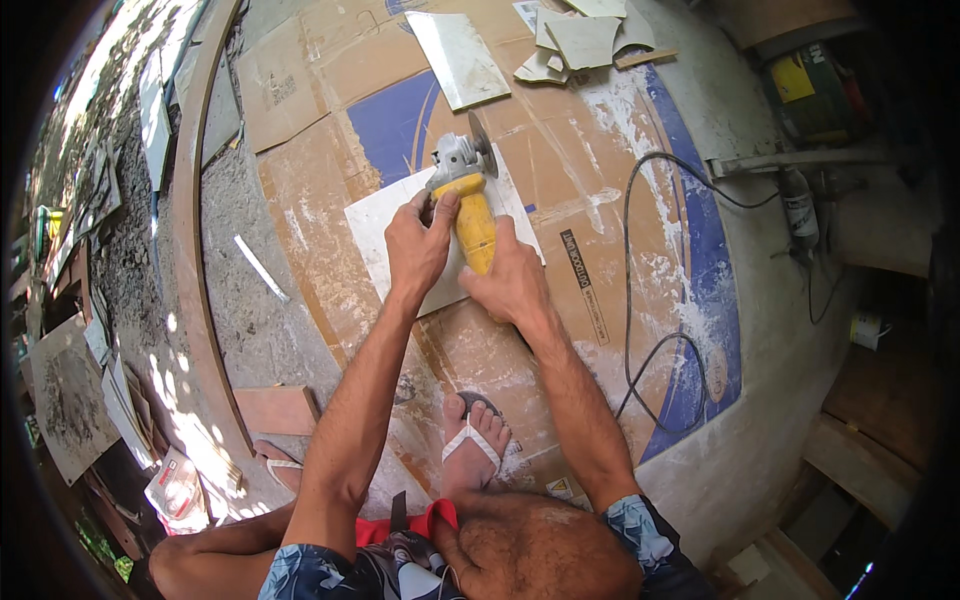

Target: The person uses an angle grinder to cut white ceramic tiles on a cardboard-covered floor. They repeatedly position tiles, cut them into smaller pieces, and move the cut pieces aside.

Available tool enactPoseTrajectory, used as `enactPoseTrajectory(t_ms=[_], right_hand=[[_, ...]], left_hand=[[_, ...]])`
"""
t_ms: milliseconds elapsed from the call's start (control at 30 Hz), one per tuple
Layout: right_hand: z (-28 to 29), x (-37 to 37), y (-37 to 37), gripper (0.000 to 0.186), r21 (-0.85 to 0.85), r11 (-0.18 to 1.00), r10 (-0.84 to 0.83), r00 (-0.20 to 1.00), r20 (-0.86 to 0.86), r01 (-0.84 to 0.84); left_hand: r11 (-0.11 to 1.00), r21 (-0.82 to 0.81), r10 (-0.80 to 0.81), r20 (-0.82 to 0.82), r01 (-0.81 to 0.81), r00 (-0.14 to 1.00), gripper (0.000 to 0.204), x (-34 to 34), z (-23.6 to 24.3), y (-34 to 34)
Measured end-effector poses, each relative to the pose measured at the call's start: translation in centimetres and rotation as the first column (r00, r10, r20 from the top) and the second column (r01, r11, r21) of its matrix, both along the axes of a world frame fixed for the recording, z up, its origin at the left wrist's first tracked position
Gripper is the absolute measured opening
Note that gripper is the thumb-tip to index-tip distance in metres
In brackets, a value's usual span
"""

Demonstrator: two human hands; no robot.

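Observation:
A yellow angle grinder (474, 222) with a grey metal head is held in both my hands above a white tile (372, 228). My left hand (420, 245) is closed around the front of the body, its thumb lying along the yellow housing just behind the head. Farther back, my right hand (512, 280) wraps the rear of the grinder, and its fingers are partly hidden. The thin cutting disc (483, 146) stands nearly edge-on at the right of the head, near the tile's far edge. Whether it touches the tile I cannot tell.
Flattened cardboard (590, 250) covers the floor under the tile. Beyond lie a long tile piece (458, 62) and several broken tile pieces (585, 40). A black cord (628, 270) loops at the right. A wooden beam (190, 200) runs along the left, and my sandalled foot (472, 455) is close.

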State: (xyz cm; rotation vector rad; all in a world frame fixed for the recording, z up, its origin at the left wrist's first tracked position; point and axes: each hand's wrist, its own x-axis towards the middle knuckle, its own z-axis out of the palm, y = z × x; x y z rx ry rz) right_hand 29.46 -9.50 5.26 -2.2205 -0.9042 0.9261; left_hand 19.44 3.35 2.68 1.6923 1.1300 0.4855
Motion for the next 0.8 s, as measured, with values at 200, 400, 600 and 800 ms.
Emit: enactPoseTrajectory(t_ms=[200, 400, 600, 800], right_hand=[[0.0, -0.2, -0.3, 0.067, -0.012, 1.0, -0.004, 1.0, 0.001, 0.004], [-0.2, 0.0, -0.3, 0.066, 0.007, 1.0, -0.011, 1.0, 0.028, 0.01], [-0.5, -0.2, -0.7, 0.066, 0.013, 1.0, -0.014, 0.999, 0.03, 0.014], [-0.2, -0.3, -1.0, 0.067, 0.003, 1.0, -0.015, 1.0, 0.016, 0.015]], left_hand=[[1.0, 0.01, 0.0, -0.019, 0.0, 1.0, 0.061, -0.2, 0.0, -0.4], [1.0, -0.004, 0.0, -0.004, 0.0, 1.0, 0.062, 0.2, 0.1, -0.3], [1.0, 0.017, 0.0, -0.006, 0.0, 1.0, 0.063, 0.0, 0.3, -0.7], [1.0, 0.024, 0.004, 0.008, -0.004, 1.0, 0.063, -0.1, -0.1, -1.0]])
